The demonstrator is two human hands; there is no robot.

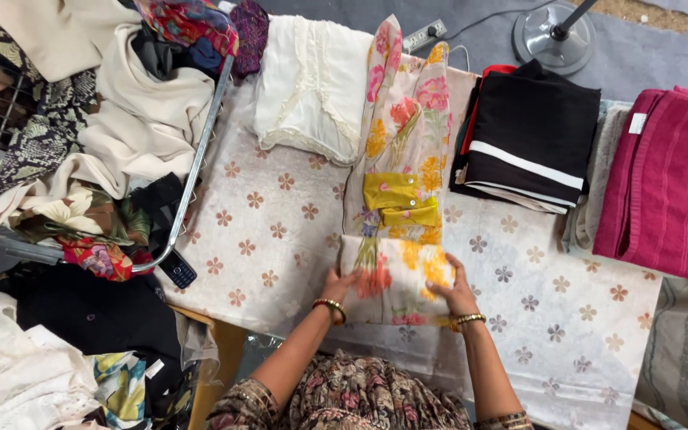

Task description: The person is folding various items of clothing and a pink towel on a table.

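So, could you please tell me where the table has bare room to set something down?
Bare tablecloth lies between the wire basket and the floral garment, and right of the right hand, below the black stack. The far edge is crowded.
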